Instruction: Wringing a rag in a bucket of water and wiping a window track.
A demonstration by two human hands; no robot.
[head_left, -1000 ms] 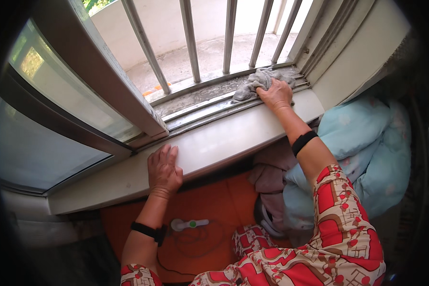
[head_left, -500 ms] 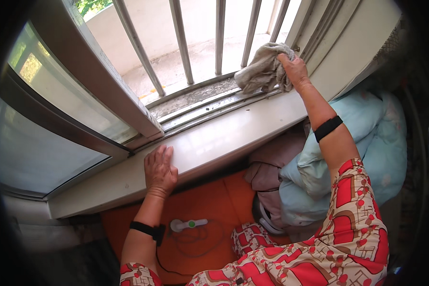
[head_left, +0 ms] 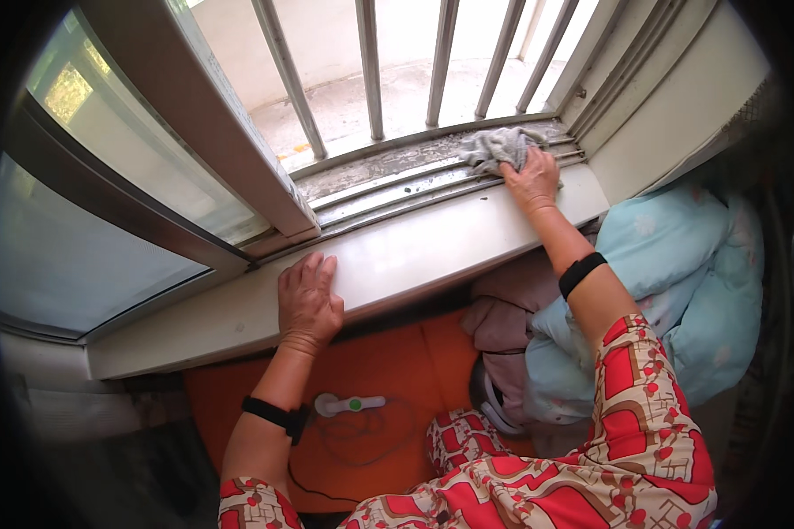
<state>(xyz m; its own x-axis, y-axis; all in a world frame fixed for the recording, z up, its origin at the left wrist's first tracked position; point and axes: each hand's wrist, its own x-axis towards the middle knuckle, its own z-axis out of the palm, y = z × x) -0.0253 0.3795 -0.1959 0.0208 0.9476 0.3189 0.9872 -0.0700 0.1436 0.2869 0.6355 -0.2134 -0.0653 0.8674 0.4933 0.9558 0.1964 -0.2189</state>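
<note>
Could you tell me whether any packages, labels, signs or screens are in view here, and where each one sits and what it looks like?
None can be made out.
The closest thing is a small white handheld device with a green spot, lying on the orange mat below the windowsill; no screen or label shows on it.
The right hand presses a grey rag on the window track; the left hand rests flat on the windowsill.

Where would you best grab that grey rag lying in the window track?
Probably the bunched top of the grey rag, pinched from above on the room side. It lies crumpled in the window track, with the bars close behind. The right hand already presses on its near edge; the left hand rests flat on the sill.
</note>
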